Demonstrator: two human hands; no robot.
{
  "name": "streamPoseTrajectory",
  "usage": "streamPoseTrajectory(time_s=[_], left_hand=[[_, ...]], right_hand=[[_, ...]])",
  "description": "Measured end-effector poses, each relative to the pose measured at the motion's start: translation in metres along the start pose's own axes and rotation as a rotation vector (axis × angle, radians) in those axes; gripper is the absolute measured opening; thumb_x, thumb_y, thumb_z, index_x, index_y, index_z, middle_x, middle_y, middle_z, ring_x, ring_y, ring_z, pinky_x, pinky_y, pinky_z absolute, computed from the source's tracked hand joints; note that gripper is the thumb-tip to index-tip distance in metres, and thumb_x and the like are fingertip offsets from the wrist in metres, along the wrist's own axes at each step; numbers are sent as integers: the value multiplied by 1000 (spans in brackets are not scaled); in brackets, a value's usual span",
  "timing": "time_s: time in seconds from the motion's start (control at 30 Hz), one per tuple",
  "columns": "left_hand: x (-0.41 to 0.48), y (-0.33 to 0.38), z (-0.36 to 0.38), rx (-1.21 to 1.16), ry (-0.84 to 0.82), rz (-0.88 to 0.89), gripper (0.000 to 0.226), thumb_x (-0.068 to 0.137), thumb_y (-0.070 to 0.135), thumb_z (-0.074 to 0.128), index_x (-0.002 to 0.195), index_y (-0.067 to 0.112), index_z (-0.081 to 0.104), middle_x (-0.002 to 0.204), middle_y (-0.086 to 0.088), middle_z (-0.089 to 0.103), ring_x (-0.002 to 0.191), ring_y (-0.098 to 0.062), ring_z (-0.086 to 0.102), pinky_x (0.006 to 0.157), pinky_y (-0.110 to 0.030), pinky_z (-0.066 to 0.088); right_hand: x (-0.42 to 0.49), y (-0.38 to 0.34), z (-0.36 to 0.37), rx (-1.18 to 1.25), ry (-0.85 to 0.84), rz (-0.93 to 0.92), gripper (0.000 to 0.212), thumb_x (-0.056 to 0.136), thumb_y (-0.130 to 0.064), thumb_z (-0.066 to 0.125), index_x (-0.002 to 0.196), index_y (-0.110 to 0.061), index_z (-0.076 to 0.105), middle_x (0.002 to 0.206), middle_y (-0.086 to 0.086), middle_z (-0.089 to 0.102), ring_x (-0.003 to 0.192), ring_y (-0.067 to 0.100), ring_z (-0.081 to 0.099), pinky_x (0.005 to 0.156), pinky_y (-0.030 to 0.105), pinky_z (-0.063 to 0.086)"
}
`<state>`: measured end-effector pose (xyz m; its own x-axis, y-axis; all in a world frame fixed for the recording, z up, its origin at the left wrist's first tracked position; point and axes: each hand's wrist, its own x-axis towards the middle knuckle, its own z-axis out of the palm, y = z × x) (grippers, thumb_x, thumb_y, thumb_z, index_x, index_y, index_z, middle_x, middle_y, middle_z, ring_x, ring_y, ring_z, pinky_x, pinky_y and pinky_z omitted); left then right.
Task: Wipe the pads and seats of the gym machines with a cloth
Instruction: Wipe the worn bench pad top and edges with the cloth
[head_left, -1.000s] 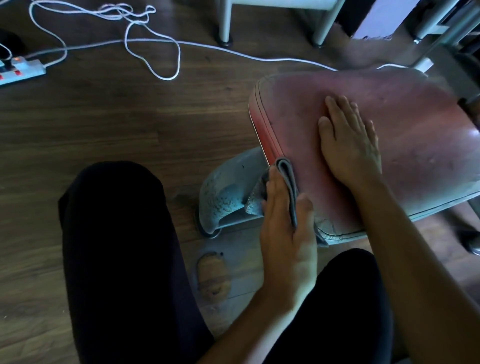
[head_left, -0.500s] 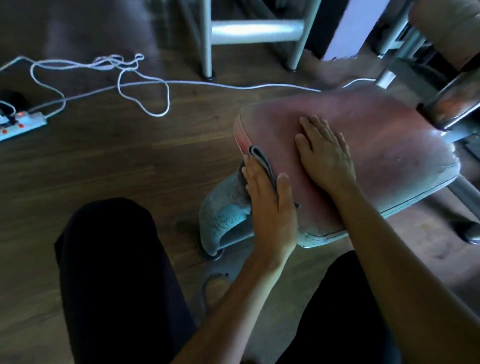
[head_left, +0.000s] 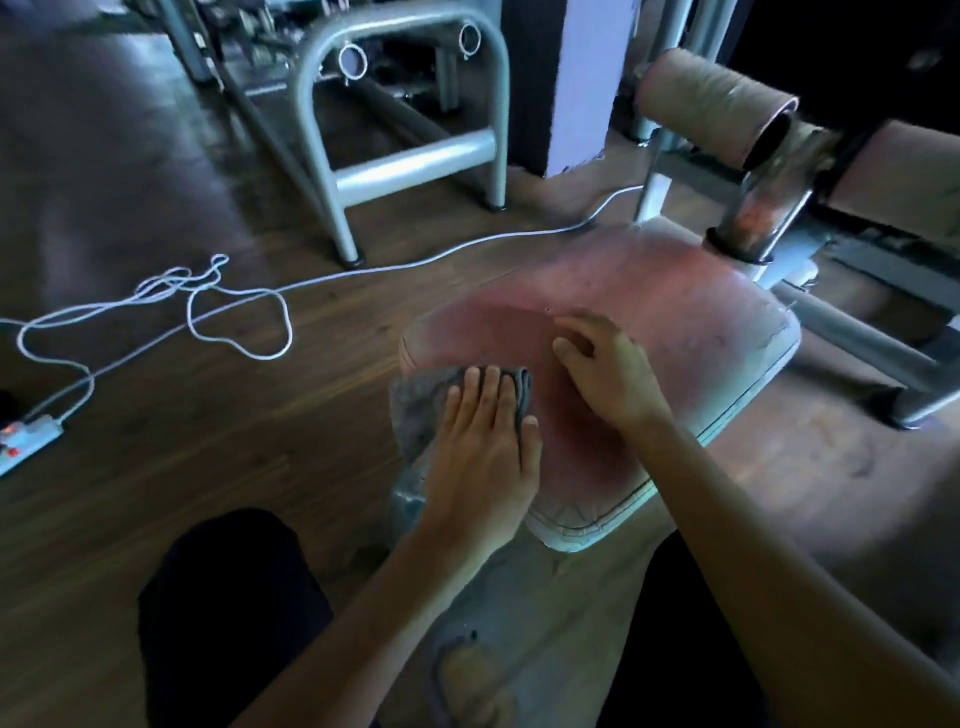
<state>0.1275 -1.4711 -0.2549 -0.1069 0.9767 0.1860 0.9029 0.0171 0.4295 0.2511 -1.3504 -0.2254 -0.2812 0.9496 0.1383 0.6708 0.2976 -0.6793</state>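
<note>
The left hand (head_left: 483, 452) lies flat, fingers straight and together, pressing a grey cloth (head_left: 415, 410) onto the near left edge of the red seat (head_left: 675, 322). The cloth is bunched under the palm. It shows beyond the fingertips as a folded edge and hangs over the seat's rim on the hand's outer side.

Just to the right of that hand, and a little further forward, the right hand (head_left: 608, 374) rests on the seat's padding and grips nothing. Its fingers are blurred but seem loosely bent, with the tips touching the vinyl.

Beyond the right hand stands a chrome post (head_left: 753, 218), with a tan roller pad (head_left: 711, 114) above it. Well off to the left of the left hand, a white cable (head_left: 234, 312) loops over the wooden floor (head_left: 156, 467) to a power strip (head_left: 26, 436). A grey metal frame (head_left: 415, 156) stands further ahead. The person's dark-trousered knees (head_left: 228, 613) flank both forearms below.
</note>
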Motion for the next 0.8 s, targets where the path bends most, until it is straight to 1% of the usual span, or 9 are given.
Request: streamPoseTrajectory(time_s=[0.07,0.13,0.2,0.3,0.4,0.5,0.67,0.73,0.8], left_hand=[[15,-5,-3,88,-34,109,74,97,40,7,148,-3,38,156,-20,36,150,-32,26,123,-38,4],[30,-5,-8,130,-97,200,76,96,42,7,146,-4,41,153,-22,40,148,-33,31,122,-38,5],[44,-3,-12,155,-189,282,83,91,46,1,150,-2,35,158,-18,33,150,-29,25,121,-34,-2],[69,-1,-13,235,-274,390,80,93,48,-2,156,6,23,164,-9,22,153,-21,14,124,-38,-5],[104,-4,-8,164,-371,425,55,107,39,18,158,17,18,167,3,13,154,-10,6,125,-35,2],[144,-6,-4,110,-436,505,52,108,31,29,158,23,20,166,8,12,153,-8,5,125,-33,5],[205,-11,16,174,-355,697,53,106,40,28,157,23,25,165,9,20,154,-16,11,125,-36,8],[215,-15,26,220,-280,753,58,104,45,20,156,20,30,163,5,27,152,-19,19,125,-39,14],[214,-16,35,236,-215,747,58,104,43,21,154,18,35,161,2,33,150,-21,26,122,-43,22]], right_hand=[[1,1,-9,-29,8,52,36,96,-21,58,131,-18,62,142,3,54,131,21,49,106,23,30],[4,4,-16,-50,12,97,37,96,-22,58,132,-17,61,141,4,55,128,24,51,104,24,31],[7,5,-22,-48,39,139,40,95,-25,58,134,-19,59,141,3,55,126,26,53,103,28,37],[11,7,-25,-83,72,183,41,95,-21,57,135,-14,57,142,6,53,130,28,49,105,35,37],[14,15,-19,-124,129,213,41,94,-20,55,136,-16,57,150,7,45,137,29,42,113,40,34],[26,28,-11,-169,217,246,41,97,-17,47,137,-21,55,155,7,37,141,29,35,117,42,28],[44,42,0,-243,378,342,47,98,-15,38,144,-21,45,160,3,27,148,22,23,121,36,15],[42,42,7,-303,415,413,49,97,-24,34,145,-21,42,162,3,23,150,20,17,121,33,7],[41,37,9,-347,442,474,53,94,-32,27,144,-22,43,160,3,27,150,22,19,121,35,8]])
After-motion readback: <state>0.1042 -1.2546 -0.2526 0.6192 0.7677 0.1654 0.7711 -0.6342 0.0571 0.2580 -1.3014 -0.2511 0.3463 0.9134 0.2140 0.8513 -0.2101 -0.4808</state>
